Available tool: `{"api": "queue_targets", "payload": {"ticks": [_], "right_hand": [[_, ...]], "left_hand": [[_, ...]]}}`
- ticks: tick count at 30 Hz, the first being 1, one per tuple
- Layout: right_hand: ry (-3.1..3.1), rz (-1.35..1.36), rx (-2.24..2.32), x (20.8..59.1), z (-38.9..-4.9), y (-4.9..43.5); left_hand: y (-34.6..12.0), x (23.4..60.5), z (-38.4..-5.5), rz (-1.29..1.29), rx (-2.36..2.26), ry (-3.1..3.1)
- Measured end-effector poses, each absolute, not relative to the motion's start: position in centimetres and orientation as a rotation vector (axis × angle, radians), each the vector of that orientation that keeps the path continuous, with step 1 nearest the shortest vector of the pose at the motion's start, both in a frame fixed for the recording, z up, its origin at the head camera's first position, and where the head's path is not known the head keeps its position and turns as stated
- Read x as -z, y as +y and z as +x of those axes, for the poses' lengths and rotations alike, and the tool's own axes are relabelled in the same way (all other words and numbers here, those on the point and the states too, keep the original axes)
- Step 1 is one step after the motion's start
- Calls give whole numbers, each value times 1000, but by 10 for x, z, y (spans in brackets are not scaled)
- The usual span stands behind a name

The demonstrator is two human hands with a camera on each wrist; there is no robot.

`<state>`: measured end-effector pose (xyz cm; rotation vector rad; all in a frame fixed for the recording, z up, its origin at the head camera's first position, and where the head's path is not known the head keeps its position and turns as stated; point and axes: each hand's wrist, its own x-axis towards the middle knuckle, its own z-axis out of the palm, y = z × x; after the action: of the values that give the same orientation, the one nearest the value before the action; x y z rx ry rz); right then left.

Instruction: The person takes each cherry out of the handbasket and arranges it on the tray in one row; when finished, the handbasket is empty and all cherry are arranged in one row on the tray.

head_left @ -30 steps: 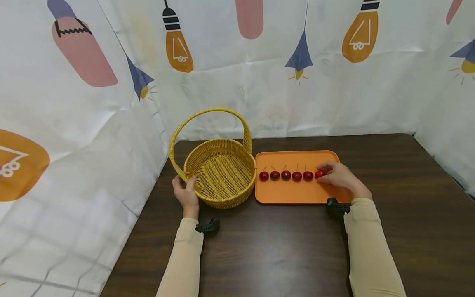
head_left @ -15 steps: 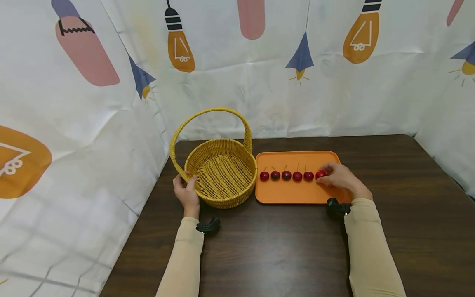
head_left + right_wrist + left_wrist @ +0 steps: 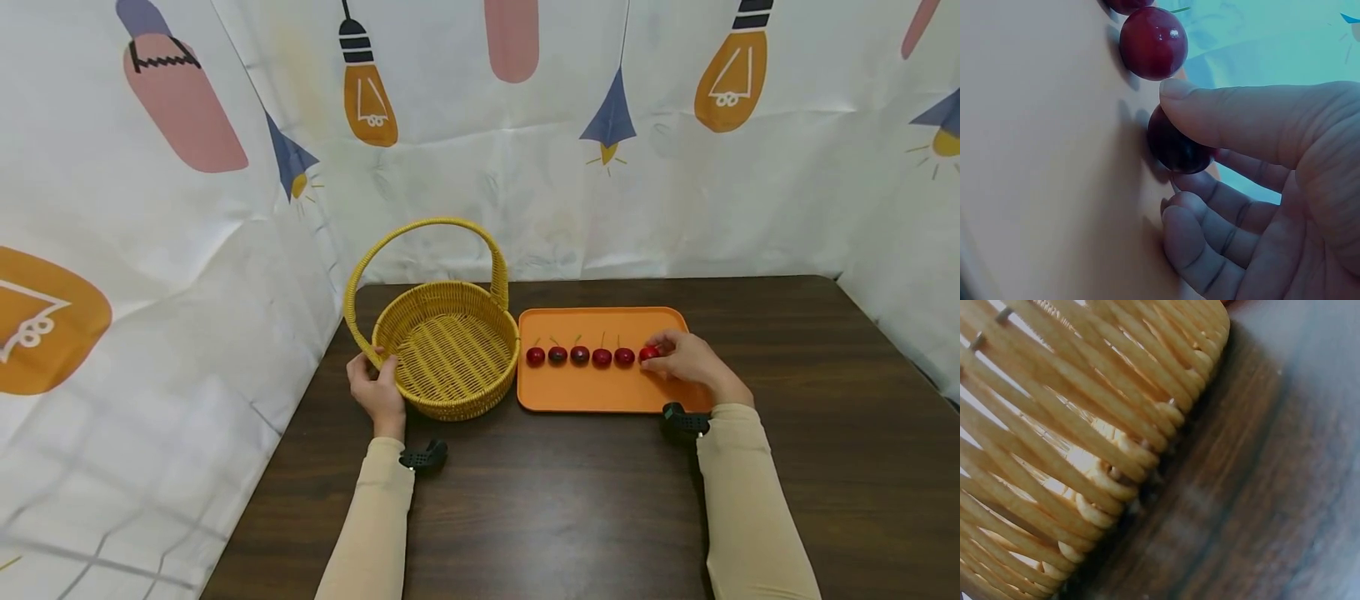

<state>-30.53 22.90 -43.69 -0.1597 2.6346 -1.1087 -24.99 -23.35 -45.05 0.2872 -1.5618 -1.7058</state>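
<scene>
A yellow wicker basket (image 3: 457, 408) with a tall arched handle stands at the left of the table. My left hand (image 3: 378, 396) grips its near left rim, by the foot of the handle; the left wrist view has only the woven side (image 3: 1085, 437) close up. Beside the basket lies an orange tray (image 3: 585, 396) bearing a row of dark red cherries (image 3: 602, 358) with stems. At the row's right end my right hand (image 3: 693, 362) pinches a cherry (image 3: 1179, 147) between thumb and fingers, low over the tray. In the right wrist view another cherry (image 3: 1154, 44) sits just past the thumb tip.
The dark wooden table (image 3: 555, 500) reaches back to a white printed curtain (image 3: 525, 200) that also hangs along the left and right sides. Basket and tray stand close side by side. A black wrist camera (image 3: 425, 457) sits on the left wrist.
The head view has shifted very slightly. Both hands keep their places, the left on the basket rim and the right at the end cherry.
</scene>
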Motion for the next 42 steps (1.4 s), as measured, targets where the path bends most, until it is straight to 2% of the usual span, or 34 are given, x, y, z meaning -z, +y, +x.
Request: {"api": "queue_targets", "payload": {"ticks": [19, 26, 31, 36, 42], "right_hand": [[2822, -88, 1144, 423, -305, 226], [2987, -59, 1271, 424, -306, 215], [3071, -52, 1496, 419, -313, 199], [3143, -263, 1377, 403, -321, 186], [3246, -520, 1123, 379, -330, 191]], "left_hand": [[-239, 450, -249, 368, 1613, -1490], [-253, 476, -266, 377, 1692, -1513], [-253, 479, -278, 337, 1691, -1603], [-260, 462, -272, 307, 1647, -1762], [-241, 405, -239, 219, 1541, -1615]]}}
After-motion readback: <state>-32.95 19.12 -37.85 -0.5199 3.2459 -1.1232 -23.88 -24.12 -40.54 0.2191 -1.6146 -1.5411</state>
